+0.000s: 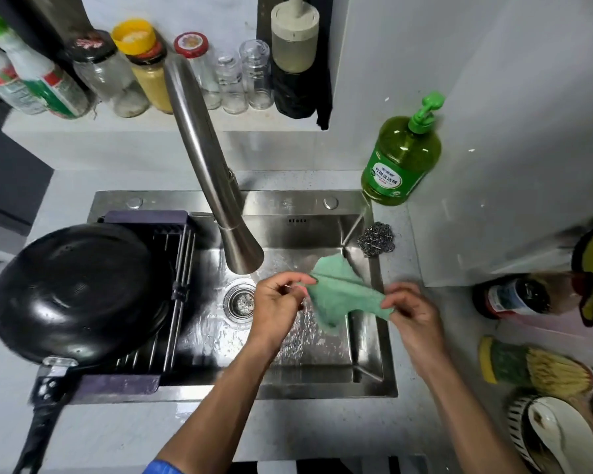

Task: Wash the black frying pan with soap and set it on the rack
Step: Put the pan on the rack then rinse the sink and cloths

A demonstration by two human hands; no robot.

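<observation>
hands [343, 302] stretching soft green cloth [343, 292]

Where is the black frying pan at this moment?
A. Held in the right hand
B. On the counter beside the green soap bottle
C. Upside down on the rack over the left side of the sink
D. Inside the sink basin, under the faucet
C: the black frying pan lies bottom-up on the rack, while both hands hold the green cloth.
</observation>
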